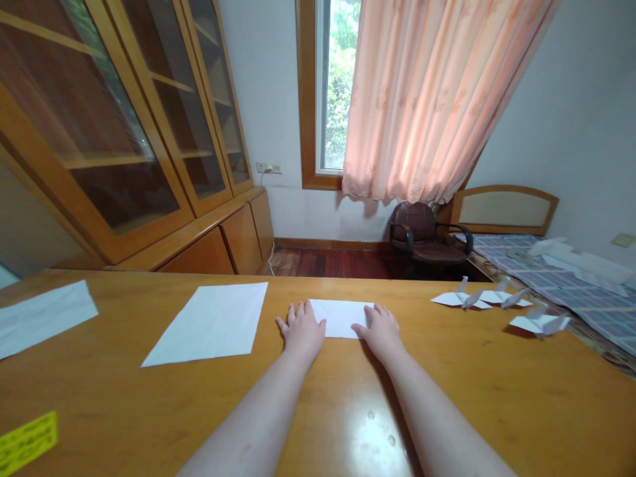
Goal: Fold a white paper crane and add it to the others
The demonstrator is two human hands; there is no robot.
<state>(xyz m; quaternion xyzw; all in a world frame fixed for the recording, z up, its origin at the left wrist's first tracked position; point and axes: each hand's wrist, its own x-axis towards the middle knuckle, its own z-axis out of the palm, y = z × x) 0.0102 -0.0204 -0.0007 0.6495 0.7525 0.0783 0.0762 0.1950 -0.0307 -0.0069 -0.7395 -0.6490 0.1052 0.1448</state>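
Note:
A white rectangular piece of paper (340, 318) lies flat on the wooden table (199, 411), in front of me. My left hand (303, 331) rests on its left end, fingers spread and pointing away from me. On the right end lies my right hand (380, 331), its thumb stretched inward over the paper and its other fingers along the edge. Both palms face down, and neither hand grips the paper. Left of my left hand is a larger white sheet (213, 324), flat and apart from it.
Several folded paper cranes (540, 323) stand at the table's right. Another white paper (47, 317) lies at the far left, with a yellow note (28, 442) nearer me. Beyond the table are a brown armchair (422, 232), a bed (561, 265) and a glass-doored cabinet (193, 212).

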